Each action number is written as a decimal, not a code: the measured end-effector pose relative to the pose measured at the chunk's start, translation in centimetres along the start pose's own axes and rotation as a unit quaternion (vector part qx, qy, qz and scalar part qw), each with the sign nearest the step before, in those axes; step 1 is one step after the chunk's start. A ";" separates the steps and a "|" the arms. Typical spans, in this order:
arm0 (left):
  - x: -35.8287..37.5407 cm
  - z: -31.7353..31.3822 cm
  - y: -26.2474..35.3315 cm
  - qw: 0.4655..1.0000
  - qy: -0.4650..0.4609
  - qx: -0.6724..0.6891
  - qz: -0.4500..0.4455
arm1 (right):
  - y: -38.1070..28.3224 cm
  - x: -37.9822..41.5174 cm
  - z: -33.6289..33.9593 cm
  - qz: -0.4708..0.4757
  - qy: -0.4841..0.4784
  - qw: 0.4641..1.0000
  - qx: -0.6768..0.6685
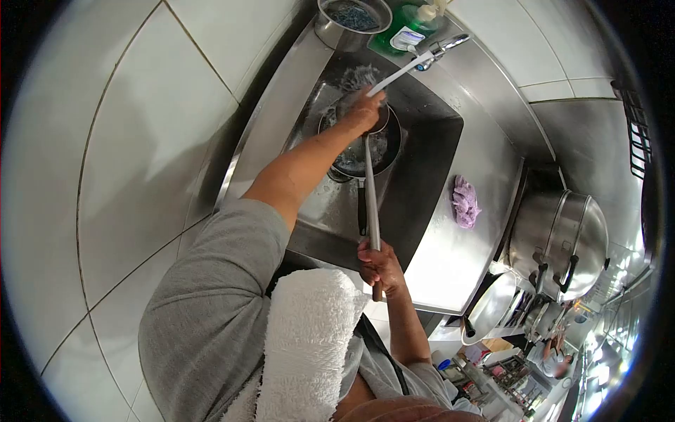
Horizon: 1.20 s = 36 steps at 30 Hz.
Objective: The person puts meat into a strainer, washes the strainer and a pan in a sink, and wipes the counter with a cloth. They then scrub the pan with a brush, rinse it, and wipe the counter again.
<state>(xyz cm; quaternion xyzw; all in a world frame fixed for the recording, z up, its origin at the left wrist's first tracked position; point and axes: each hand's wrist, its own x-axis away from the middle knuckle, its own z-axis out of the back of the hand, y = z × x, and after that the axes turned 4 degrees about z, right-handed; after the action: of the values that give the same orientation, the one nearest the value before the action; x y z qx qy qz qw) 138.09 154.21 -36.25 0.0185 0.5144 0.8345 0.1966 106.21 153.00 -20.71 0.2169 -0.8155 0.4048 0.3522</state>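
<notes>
My right hand is wrapped round the end of a long metal handle. At its far end is a small pan, tilted over the sink and partly hidden by my left hand. That hand is at the pan, under running water, its fingers blurred by splashing. From the faucet a white stream of water runs down to it. Beneath, a larger dark pan with a black handle lies in the metal sink, with suds or water inside.
A metal pot holding a dark scourer and a green soap bottle stand behind the sink. On the right counter lies a purple cloth. Large pots and a white pan are farther right. Another person is distant.
</notes>
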 end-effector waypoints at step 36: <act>3.5 1.7 -1.5 0.957 -0.148 -0.249 0.003 | 1.9 -0.2 1.1 0.039 0.016 0.999 -0.022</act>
<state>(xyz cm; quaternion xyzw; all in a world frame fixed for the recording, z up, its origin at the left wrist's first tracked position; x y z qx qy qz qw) 135.72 157.50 -37.30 0.0942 0.2551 0.9247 0.2664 104.73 153.18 -22.31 0.1707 -0.8262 0.4036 0.3541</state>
